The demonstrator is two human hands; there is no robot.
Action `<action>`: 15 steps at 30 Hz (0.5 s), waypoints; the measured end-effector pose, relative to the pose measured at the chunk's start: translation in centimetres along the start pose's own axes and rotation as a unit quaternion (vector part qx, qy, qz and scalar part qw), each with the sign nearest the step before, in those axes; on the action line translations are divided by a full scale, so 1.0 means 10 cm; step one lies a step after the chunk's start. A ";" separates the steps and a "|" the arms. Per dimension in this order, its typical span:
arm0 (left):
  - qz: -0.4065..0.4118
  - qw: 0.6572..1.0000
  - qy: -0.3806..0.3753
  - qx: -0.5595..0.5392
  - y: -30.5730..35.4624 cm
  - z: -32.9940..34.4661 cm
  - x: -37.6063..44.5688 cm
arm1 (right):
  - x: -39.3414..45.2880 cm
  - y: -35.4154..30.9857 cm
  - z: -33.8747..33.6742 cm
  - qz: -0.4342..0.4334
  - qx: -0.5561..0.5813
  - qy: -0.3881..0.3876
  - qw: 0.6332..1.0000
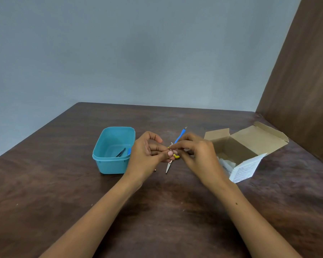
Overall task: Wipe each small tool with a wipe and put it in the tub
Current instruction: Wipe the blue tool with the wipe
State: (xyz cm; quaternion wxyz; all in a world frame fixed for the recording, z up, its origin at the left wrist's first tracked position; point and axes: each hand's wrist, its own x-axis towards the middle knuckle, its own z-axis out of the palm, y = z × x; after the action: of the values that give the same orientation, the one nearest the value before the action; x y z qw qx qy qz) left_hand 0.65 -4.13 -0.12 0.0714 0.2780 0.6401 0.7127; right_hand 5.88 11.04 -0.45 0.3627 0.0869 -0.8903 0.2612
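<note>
Both forearms enter from the bottom edge and converge above the middle of the tabletop (pixel 63 183), a dark brown wood-grain surface with a few pale specks near the front. I log the left hand (pixel 147 153) with fingers curled, thumb and fingertips pinching something small and pale at the centre; the right hand (pixel 194 151) meets it there, fingers likewise curled and pinching the same spot. I cannot tell for certain what the pinched item is; it may be a wipe or its packet. Under and between the hands lie small scissors (pixel 169 165) with yellow handles, blades pointing toward me, resting on the tabletop. Just beyond the right hand lies a blue-handled tool (pixel 179 136) with a thin metal tip pointing away. Left of the hands stands the tub (pixel 108 164), teal plastic, rectangular, open, close beside the left hand; inside it I see dark tweezers (pixel 120 152) and a bit of something blue at the right wall. Right of the hands sits an open cardboard box (pixel 250 146), flaps up, white material visible inside, printed white panel facing me. Background: plain grey-blue wall behind the tabletop, brown wood-grain panel rising at the right edge.
</note>
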 end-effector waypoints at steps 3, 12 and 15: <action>0.003 1.000 -0.007 -0.001 0.00 0.00 0.00 | 0.01 0.01 -0.02 -0.005 0.000 0.021 1.000; 0.021 0.999 -0.017 0.032 0.00 -0.01 0.02 | -0.01 0.02 -0.03 0.004 -0.004 0.056 0.998; 0.031 0.998 -0.004 0.051 0.00 -0.03 0.03 | 0.00 -0.01 0.00 -0.022 -0.011 0.021 0.999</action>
State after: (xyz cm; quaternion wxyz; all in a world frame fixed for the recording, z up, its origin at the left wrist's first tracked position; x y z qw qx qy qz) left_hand 0.30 -4.23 -0.02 0.0373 0.3041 0.6662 0.6799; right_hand 5.94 10.94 -0.45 0.3877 0.0966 -0.8833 0.2451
